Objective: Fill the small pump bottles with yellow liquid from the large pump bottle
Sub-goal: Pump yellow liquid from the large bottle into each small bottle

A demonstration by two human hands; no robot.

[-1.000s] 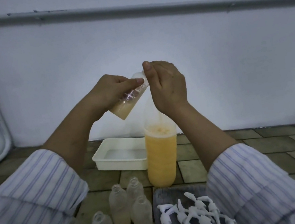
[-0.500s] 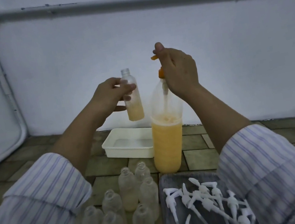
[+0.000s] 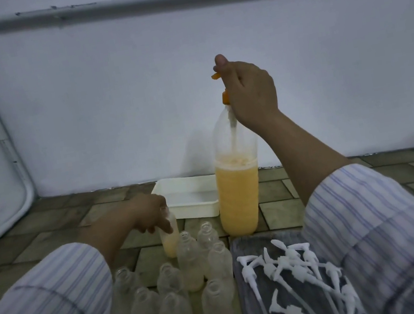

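Left hand [image 3: 149,212] grips a part-filled small bottle [image 3: 170,239] upright on the floor beside the empty bottles [image 3: 191,264]; right hand [image 3: 249,91] clasps the orange pump [image 3: 225,97] atop the large bottle [image 3: 238,184].

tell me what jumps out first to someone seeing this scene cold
The large pump bottle, over half full of yellow liquid, stands at centre on the tiled floor, the right hand gripping its orange pump head. Lower left, the left hand holds a partly filled small bottle at the back of a cluster of open small bottles.
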